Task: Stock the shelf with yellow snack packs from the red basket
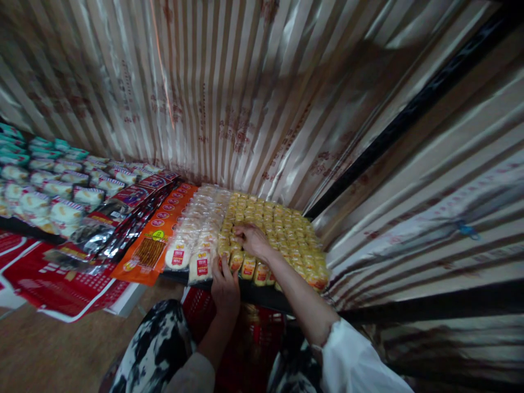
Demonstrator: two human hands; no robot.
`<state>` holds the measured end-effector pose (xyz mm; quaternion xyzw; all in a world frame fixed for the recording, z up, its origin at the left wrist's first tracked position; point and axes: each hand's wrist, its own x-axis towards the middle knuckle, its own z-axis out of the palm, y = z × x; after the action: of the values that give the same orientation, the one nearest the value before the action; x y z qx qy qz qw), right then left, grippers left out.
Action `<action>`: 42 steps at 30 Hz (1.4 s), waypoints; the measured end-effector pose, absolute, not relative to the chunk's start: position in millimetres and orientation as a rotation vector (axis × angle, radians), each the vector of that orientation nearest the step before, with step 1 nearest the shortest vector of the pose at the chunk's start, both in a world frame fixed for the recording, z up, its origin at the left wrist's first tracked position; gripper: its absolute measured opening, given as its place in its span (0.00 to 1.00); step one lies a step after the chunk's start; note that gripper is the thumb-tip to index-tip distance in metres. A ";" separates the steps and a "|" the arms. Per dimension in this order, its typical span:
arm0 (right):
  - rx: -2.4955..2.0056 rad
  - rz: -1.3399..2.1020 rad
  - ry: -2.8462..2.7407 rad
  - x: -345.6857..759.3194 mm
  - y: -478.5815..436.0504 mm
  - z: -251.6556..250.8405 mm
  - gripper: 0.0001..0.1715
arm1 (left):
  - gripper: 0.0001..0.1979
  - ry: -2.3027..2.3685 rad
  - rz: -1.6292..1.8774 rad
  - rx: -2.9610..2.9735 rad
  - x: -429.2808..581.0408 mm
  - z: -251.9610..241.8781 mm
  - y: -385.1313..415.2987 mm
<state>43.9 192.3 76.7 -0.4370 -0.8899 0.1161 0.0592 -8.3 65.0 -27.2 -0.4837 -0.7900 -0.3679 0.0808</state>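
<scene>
Rows of small yellow wrapped snack packets (pixel 282 224) stand close together at the right end of a dark shelf. My right hand (pixel 254 241) reaches over their left part, its fingers curled in a pinch; what is between them, if anything, I cannot make out. At the front left corner of these rows, my left hand (pixel 226 286) rests with fingers stretched upward against the front packets. Just left of it stand rows of white snack packs (pixel 202 265) in clear wrap with red labels.
An orange snack bag (pixel 149 254) lies left of the white packs, then dark shiny pouches (pixel 123 213) and many white wrapped snacks (pixel 65 188). Striped plastic sheeting (pixel 213 82) hangs behind. A dark post (pixel 401 114) slants at right. Red cartons (pixel 61 278) sit below the shelf.
</scene>
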 end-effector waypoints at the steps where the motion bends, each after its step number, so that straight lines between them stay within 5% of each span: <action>1: -1.307 0.346 -2.720 45.7 193.6 77.1 0.18 | 0.22 -2.365 -1.091 -1.451 -8.0 -27.3 64.8; 9: -1.138 0.328 -2.932 49.0 197.8 82.6 0.27 | 0.22 -2.391 -1.079 -1.424 -6.4 -26.2 65.4; 26: -0.768 0.574 -2.786 52.4 216.1 59.3 0.06 | 0.23 -2.418 -1.121 -1.407 -4.0 -23.2 67.4; 42: -1.015 0.602 -2.590 50.0 203.2 52.9 0.08 | 0.22 -2.421 -1.079 -1.431 -13.8 -22.4 68.5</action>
<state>50.0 203.2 52.9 -0.3528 -0.9001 0.2091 0.1469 -13.8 68.5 -22.4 -0.4740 -0.8021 -0.3575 0.0645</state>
